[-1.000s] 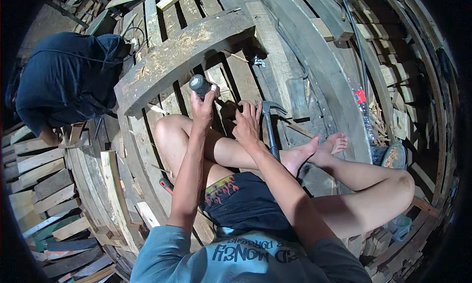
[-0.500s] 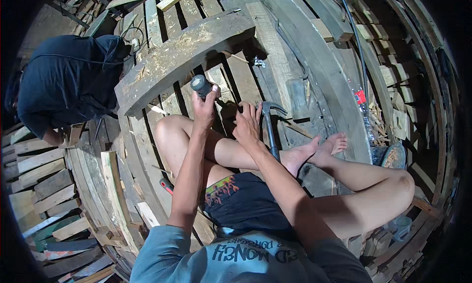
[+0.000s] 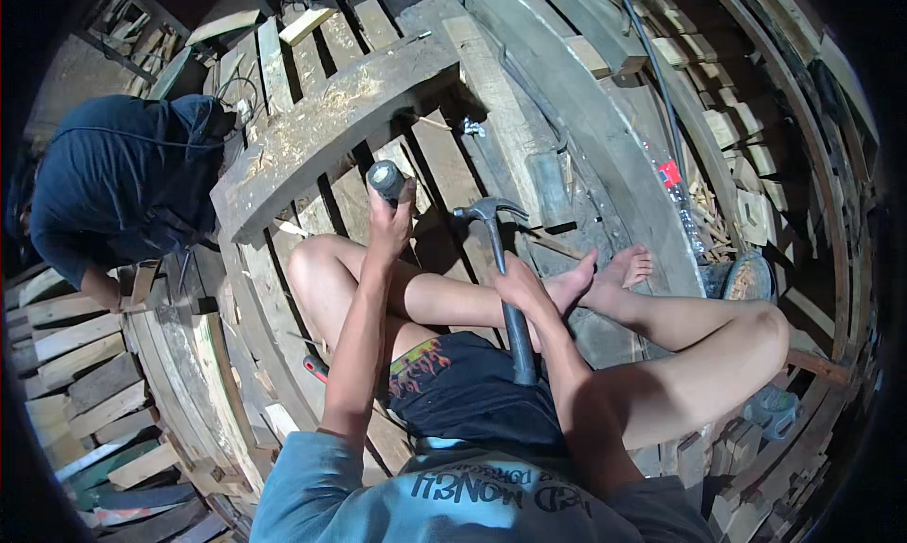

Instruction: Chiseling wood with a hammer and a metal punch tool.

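My left hand (image 3: 389,226) is closed around a dark cylindrical handle (image 3: 385,178) with a pale round end facing up. Whatever lies below that grip is hidden by the hand and shadow. With my right hand (image 3: 520,286) I grip a claw hammer (image 3: 519,343) partway along its dark shaft. Its head is raised beyond the hand, claw pointing right, and the shaft's butt reaches back over my shorts. Ahead of both hands lies a thick curved wooden beam (image 3: 316,118) strewn with shavings.
At the left a person in dark clothes (image 3: 123,179) bends over, one hand by a wood block. Wooden slats (image 3: 449,170) with gaps lie beneath my crossed bare legs. A red-handled tool (image 3: 315,367) rests by my left thigh. Long beams (image 3: 567,99) and stacked wood pieces line the right.
My right hand has come back from near the dark handle and now grips the hammer, which has shifted left. The left hand still holds the handle, now slightly lower in view.
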Demonstrator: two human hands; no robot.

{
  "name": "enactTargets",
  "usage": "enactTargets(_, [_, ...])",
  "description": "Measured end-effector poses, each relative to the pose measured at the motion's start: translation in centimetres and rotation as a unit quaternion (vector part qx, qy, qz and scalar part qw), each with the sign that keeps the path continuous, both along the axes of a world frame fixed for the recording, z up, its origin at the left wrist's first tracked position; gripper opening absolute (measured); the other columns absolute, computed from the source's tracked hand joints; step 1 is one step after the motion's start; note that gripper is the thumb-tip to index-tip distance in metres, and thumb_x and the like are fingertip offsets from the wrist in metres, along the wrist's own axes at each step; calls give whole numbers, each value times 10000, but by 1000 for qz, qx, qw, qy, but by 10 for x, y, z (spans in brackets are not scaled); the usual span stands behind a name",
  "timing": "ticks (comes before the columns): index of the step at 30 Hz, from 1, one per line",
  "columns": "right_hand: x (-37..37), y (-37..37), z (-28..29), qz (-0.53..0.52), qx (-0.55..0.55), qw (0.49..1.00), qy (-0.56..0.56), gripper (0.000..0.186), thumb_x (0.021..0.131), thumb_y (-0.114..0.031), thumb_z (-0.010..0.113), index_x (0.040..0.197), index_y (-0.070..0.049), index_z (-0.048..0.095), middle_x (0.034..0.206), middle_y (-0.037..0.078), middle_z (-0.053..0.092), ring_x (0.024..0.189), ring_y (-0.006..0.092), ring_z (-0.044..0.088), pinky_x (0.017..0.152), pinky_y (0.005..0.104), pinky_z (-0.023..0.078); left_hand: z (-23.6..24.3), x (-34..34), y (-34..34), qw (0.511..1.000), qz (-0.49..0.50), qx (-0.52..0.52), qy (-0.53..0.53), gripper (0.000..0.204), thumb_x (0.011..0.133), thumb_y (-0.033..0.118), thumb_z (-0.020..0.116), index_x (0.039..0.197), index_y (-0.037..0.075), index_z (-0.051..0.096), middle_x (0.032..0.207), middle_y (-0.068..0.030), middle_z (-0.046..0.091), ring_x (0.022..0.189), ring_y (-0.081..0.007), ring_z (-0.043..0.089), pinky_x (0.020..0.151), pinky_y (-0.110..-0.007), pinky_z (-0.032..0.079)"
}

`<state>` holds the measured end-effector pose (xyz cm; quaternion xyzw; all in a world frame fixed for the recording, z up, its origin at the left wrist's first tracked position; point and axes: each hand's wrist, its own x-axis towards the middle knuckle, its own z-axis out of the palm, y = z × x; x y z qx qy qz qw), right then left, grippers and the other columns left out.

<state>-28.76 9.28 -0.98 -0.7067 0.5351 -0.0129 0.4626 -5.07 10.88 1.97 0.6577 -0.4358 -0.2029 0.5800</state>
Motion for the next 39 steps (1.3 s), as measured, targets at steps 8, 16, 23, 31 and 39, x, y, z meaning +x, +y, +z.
enactTargets(8, [-4, -32, 107, -61, -28, 994, -86, 268, 904, -217, 538, 1095, -31, 517, 757, 154, 594, 656, 277, 603, 627, 378, 481, -26, 4, -2, 999, -36, 18, 25, 285, 902, 137, 581, 1119, 17, 440, 891, -79, 523, 798, -198, 500, 749, -320, 443])
enactTargets(16, [20, -21, 220, 74, -232, 954, -173, 438, 920, -182, 514, 1349, -123, 452, 1070, 213, 623, 928, 422, 588, 806, 409, 479, -25, 7, -2, 998, -36, -19, 40, 393, 907, 146, 578, 1236, 10, 411, 1021, -104, 539, 924, -215, 520, 853, -319, 424])
enactTargets(23, [28, -23, 203, 137, -310, 927, -162, 252, 905, -182, 532, 1125, -85, 606, 887, 197, 638, 800, 387, 619, 674, 441, 500, -10, -6, -2, 999, -37, -36, -2, 447, 897, 118, 586, 1280, 7, 383, 1085, -136, 549, 978, -233, 536, 867, -332, 433])
enactTargets(31, [35, -12, 211, 156, -317, 932, -85, 411, 884, -122, 535, 1294, -142, 511, 992, 191, 645, 838, 375, 631, 699, 428, 514, 6, -5, -5, 996, -37, -42, -67, 388, 907, 90, 548, 1259, 17, 403, 1074, -102, 541, 967, -212, 528, 863, -305, 429])
enactTargets(39, [23, -29, 204, 7, -175, 958, -229, 422, 925, -152, 503, 1345, -154, 464, 1197, 189, 581, 1130, 336, 545, 912, 334, 448, 18, -14, -1, 996, -7, 35, 76, 208, 917, 144, 540, 1077, 34, 466, 846, -26, 538, 724, -126, 511, 641, -264, 449])
